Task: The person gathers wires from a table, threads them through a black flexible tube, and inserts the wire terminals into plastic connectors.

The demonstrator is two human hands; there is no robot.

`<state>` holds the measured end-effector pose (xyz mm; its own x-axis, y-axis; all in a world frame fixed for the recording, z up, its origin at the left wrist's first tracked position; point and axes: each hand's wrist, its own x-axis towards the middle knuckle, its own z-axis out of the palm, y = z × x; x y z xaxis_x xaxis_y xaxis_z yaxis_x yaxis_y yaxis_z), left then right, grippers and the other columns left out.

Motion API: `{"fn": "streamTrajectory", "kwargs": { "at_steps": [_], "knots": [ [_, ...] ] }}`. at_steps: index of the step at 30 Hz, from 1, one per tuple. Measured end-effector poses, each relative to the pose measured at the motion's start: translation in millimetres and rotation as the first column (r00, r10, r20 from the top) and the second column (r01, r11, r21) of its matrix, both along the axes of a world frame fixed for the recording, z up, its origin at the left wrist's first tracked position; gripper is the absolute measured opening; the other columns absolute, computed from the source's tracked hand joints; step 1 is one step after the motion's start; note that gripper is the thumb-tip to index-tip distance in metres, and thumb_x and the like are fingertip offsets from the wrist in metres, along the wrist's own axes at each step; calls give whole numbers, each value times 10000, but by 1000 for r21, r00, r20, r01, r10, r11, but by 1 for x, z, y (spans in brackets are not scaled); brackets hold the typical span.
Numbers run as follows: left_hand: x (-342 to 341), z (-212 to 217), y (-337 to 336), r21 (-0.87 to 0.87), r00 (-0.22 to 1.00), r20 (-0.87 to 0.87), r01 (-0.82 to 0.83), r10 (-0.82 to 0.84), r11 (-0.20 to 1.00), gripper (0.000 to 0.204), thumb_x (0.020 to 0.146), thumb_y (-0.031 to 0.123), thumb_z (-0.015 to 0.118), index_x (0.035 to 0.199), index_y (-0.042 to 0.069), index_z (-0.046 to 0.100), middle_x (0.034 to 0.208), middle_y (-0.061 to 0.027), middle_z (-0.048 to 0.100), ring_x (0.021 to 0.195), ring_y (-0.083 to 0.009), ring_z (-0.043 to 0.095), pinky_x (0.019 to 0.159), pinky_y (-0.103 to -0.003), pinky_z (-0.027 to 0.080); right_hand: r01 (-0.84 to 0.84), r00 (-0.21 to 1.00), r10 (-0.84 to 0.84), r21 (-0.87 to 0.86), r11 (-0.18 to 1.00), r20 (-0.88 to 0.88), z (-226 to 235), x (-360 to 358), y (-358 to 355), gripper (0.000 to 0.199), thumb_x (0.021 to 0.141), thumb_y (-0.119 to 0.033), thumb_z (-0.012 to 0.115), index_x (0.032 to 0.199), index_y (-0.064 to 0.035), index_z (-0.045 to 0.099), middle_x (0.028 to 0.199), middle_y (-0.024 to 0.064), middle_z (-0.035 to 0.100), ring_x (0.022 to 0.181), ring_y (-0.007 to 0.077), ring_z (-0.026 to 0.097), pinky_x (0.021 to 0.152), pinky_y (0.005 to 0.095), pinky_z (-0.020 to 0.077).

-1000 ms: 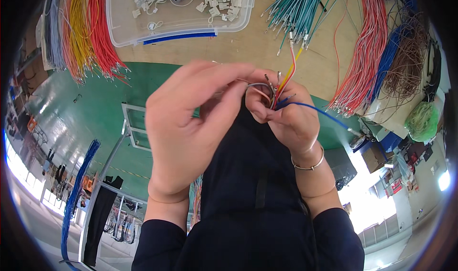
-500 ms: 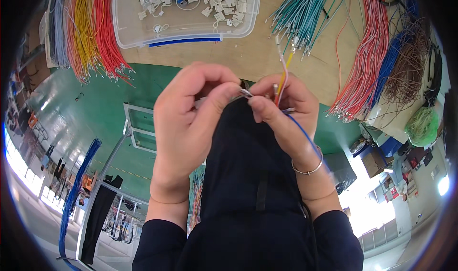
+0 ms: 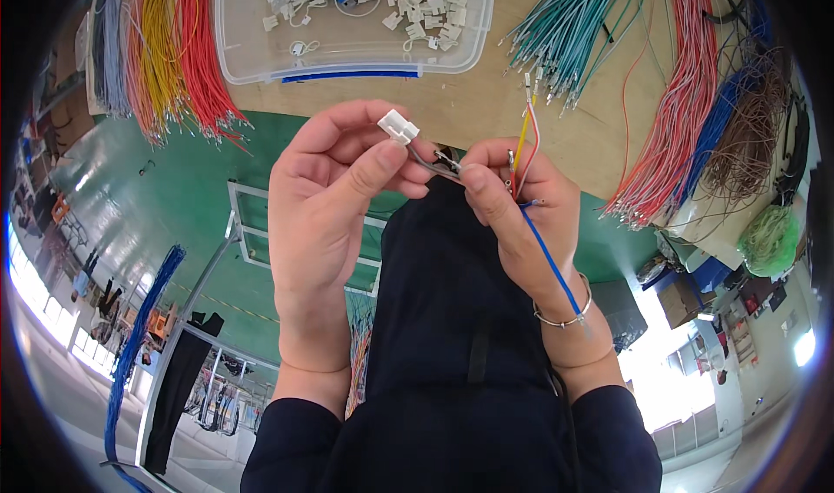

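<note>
Both hands up close together at frame centre, over a dark garment. Left hand (image 3: pixel 334 206) pinches a small white connector (image 3: pixel 398 127) between thumb and forefinger, at about 12 o'clock of that hand. A grey wire (image 3: pixel 430 165) runs from the connector toward the right hand (image 3: pixel 521 219), at 3 o'clock from the left.

Right hand is closed on a small bunch of wires (image 3: pixel 524 150): yellow and red ends stand up at 12 o'clock from its fingers, a blue wire (image 3: pixel 549 258) trails down toward 5 o'clock past a thin bangle (image 3: pixel 565 319) on the wrist. Bare metal terminals show at the wire tips (too small to tell their shape).

Handling, as judged: connector is light, rigid plastic, slick and easy to drop; best held by its flat sides, opening left free. Wires are limp and thin; grip just behind the terminal, since the crimped ends look likely to bend.

Around: clear bin (image 3: pixel 252 59) with more white connectors at 12 o'clock, on the wooden bench (image 3: pixel 452 106). Red and yellow bundles (image 3: pixel 174 50) at 10 o'clock, teal bundle (image 3: pixel 573 24) at 1 o'clock, pink-red bundle (image 3: pixel 678 119) at 2 o'clock.
</note>
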<state>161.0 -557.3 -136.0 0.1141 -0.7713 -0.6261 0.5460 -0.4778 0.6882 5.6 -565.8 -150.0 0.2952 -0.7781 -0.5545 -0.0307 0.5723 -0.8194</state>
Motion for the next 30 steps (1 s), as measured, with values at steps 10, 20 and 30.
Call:
{"fn": "streamTrajectory", "kwargs": {
  "at_steps": [10, 20, 30],
  "knots": [
    [2, -8, 5, 4, 999, -38, 27, -27, 1000, 278, 754, 16, 567, 1016, -45, 499, 794, -128, 590, 663, -131, 560, 580, -218, 454, -22, 996, 15, -84, 996, -84, 1, 8, 1, 111, 812, -77, 535, 862, 20, 514, 668, -22, 484, 559, 16, 396, 483, 149, 306],
    [-4, -10, 6, 12, 992, -97, -82, 83, 997, 241, 734, -23, 580, 966, -39, 517, 802, -116, 589, 677, -134, 562, 583, -218, 454, -7, 986, -13, -123, 992, -164, 4, 13, -1, 86, 804, -54, 541, 850, 16, 523, 702, -21, 515, 596, 7, 409, 509, 136, 317],
    [-15, -4, 11, -38, 980, 197, 28, -20, 999, 232, 728, -53, 565, 958, -57, 537, 803, -115, 592, 685, -154, 576, 611, -241, 481, -3, 981, -41, -231, 973, -187, -1, 14, 1, 96, 781, -53, 565, 834, 15, 522, 661, 15, 524, 564, 44, 440, 510, 167, 365]
  ]
}}
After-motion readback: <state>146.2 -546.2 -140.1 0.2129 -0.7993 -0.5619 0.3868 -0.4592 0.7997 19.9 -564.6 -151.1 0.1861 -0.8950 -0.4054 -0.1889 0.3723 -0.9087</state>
